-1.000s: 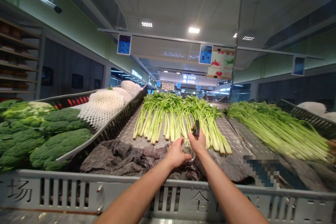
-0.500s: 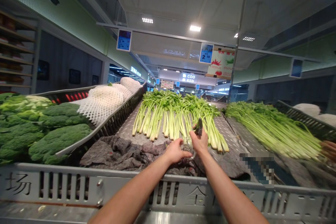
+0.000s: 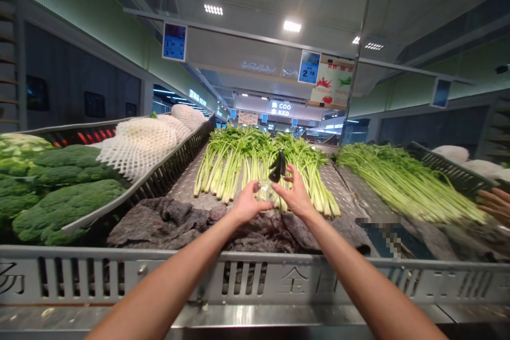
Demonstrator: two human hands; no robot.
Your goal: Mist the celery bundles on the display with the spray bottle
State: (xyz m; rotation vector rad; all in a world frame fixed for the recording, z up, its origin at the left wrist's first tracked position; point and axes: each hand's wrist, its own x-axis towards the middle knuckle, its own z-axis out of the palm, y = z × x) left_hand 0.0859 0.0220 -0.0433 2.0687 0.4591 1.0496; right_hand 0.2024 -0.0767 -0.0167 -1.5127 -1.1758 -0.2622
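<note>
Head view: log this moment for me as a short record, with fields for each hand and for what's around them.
Left hand: at a clear plastic-looking item, grip unclear
Right hand: fingers at the same item, just below a dark object, identity unclear
Behind hands: celery bunches on a diamond-plate metal tray
In front: grey cloth
Left side: broccoli, white foam netting
</note>
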